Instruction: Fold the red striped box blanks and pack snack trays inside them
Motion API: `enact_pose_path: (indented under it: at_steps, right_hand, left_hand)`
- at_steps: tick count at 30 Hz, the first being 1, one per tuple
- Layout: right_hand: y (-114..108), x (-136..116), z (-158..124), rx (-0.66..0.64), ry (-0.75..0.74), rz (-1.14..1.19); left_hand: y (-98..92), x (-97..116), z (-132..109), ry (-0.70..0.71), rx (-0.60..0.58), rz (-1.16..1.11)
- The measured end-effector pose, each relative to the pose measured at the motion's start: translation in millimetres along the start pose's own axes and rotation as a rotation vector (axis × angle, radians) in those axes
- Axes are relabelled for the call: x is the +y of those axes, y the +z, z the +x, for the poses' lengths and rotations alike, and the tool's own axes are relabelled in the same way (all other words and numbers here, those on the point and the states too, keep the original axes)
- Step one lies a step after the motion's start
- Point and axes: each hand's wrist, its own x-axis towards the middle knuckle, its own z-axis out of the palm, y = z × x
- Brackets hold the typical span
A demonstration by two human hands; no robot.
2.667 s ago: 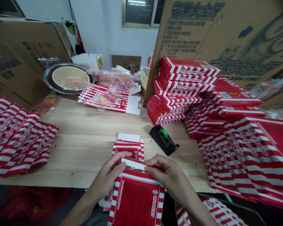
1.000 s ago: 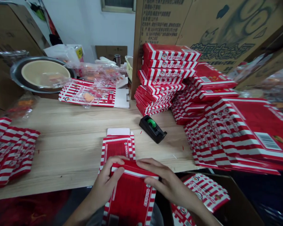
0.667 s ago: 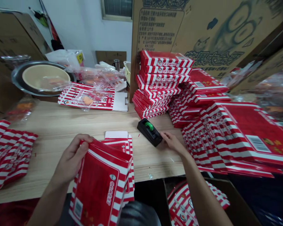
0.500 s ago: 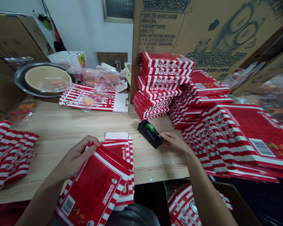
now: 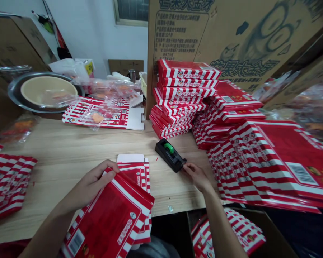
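My left hand [image 5: 102, 179] is closed on the top edge of a red-and-white striped carton [image 5: 110, 215], which leans toward me over the table edge. Beneath it, partly covered, lie more cartons [image 5: 130, 158] with a white end flap sticking out. A black tape dispenser [image 5: 170, 156] with a green core stands on the table to the right of them. At its cutting end my right hand [image 5: 197, 175] pinches the end of the tape with thumb and forefinger; the clear strip itself hardly shows.
Stacked striped cartons [image 5: 187, 84] rise behind the dispenser, with more piles [image 5: 288, 154] at the right. Others [image 5: 10, 179] lie at the left edge. Bagged items [image 5: 97, 116], flat cartons and a basin [image 5: 13, 93] stand farther back. An open box [image 5: 271, 233] sits below the table edge.
My right hand has shifted slightly down at the dispenser's cutting end, its fingers pinched there. My left hand keeps its hold on the carton. The view has shifted a little.
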Motion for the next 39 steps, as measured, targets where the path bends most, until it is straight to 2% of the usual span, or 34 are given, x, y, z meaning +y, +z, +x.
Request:
enact_pose_path:
  at_steps: [4,7,9,10,13,15,17,19,21,24,25,26,27,28,30,31,32,33,35,37,39]
  right_hand:
    - [1,-6,1,0.132,-0.024,-0.051]
    - [6,-39,-21,0.165,-0.113,-0.071]
    - [16,-71,-49,0.107,-0.190,-0.075]
    - [23,-89,-64,0.037,-0.228,-0.080]
    - [46,-138,-103,-0.524,-0.362,-0.093]
    - [59,-158,-117,-0.768,-0.392,-0.124]
    - [67,-164,-119,-0.847,-0.403,-0.186]
    - [73,-161,-116,-0.853,-0.368,-0.213]
    - [79,-151,-111,-0.898,-0.256,-0.131]
    - [87,-130,-103,-1.068,-0.015,0.089]
    - [90,-121,-100,-1.081,0.042,0.137]
    - [92,-112,-96,-1.029,0.071,0.159]
    - [93,-104,-91,-0.908,0.067,0.166]
    - [92,-96,-85,-0.742,0.042,0.173]
    - [90,-84,-75,-0.402,-0.022,0.221]
    - [88,-81,-72,-0.287,-0.050,0.270]
    - [87,-79,-71,-0.231,-0.068,0.328]
    - [87,-80,-73,-0.220,-0.076,0.383]
    - [91,-85,-83,-0.280,-0.085,0.447]
    - [99,-91,-100,-0.408,-0.068,0.422]
    - [110,-94,-114,-0.483,-0.045,0.322]
  left_hand:
    - [5.5,18,3,0.070,-0.076,0.100]
    - [9.0,30,4,0.111,-0.169,0.132]
    - [12.5,36,5,0.135,-0.220,0.138]
    - [14.7,39,6,0.146,-0.245,0.136]
    - [22.2,45,10,0.178,-0.324,0.118]
    - [26.5,49,13,0.212,-0.367,0.104]
    - [30.3,53,13,0.239,-0.393,0.082]
    - [34.3,55,11,0.254,-0.408,0.044]
    - [38.4,54,8,0.254,-0.432,-0.010]
    - [39.9,47,3,0.218,-0.448,-0.053]
    - [37.5,44,2,0.198,-0.425,-0.051]
    - [33.3,41,1,0.178,-0.371,-0.049]
    - [27.4,39,1,0.159,-0.281,-0.069]
    - [20.2,38,2,0.140,-0.154,-0.119]
    - [5.5,36,7,0.089,0.176,-0.302]
    - [-0.4,34,10,0.056,0.328,-0.407]
    - [-4.2,32,13,0.019,0.442,-0.498]
    - [-5.5,29,16,-0.016,0.513,-0.563]
    - [-1.2,22,20,-0.074,0.547,-0.615]
    - [8.4,13,21,-0.121,0.512,-0.636]
    - [16.8,5,20,-0.153,0.426,-0.662]
